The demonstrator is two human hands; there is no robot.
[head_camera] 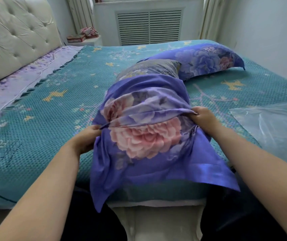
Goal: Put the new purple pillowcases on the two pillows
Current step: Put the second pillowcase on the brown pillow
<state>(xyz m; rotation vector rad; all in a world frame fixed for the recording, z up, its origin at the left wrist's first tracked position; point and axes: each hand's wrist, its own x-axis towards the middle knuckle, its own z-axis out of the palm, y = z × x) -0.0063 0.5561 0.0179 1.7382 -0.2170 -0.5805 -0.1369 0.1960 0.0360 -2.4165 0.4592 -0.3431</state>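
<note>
At the bed's near edge, the left hand (88, 136) and right hand (202, 117) pinch the purple pillowcase (144, 136) opening at either side, spreading it to work it up the half-covered pillow (149, 68).

Tufted cream headboard (15, 37), teal bedspread (52, 101), louvred radiator cover (148, 26) between curtains (80, 14).

Pillowcase (144, 136) glossy satin cloth; bedspread (52, 105) textured matt weave

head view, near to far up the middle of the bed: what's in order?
purple pillowcase gripped by left hand and right hand → uncovered end of the pillow → finished pillow → radiator grille
</note>
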